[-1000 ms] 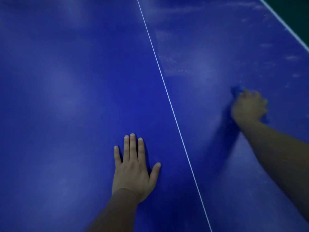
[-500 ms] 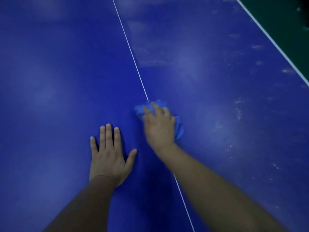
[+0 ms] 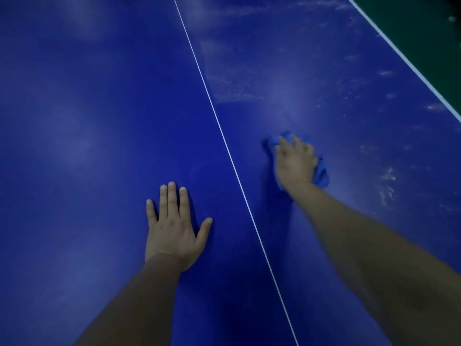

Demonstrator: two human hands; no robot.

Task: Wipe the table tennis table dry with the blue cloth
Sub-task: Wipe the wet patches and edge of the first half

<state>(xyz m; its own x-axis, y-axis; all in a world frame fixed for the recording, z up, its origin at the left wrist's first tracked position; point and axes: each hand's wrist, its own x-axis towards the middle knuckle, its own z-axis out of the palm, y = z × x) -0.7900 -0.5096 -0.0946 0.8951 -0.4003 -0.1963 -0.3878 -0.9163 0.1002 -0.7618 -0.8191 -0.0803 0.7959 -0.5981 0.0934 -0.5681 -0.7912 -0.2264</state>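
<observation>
— Where's the blue cloth [image 3: 320, 172] now?

— Bunched under the right hand [image 3: 294, 163], right of the white centre line [image 3: 224, 143] and a little farther off than the other hand. Only its edges show, peeking out at the far left by the fingertips and at the right side of the palm.

— And the fingers [image 3: 284, 143]?

— Curled down and clamped on the cloth, pressing it to the counter [image 3: 99, 121].

— The left hand [image 3: 172, 233]?

— Flat on the counter, left of the line and nearer us, fingers spread apart, thumb out to the right, holding nothing.

— Is the surface dry?

— Pale wet streaks [image 3: 386, 181] lie right of the cloth and on the far right half, toward the white edge line [image 3: 404, 58].
</observation>
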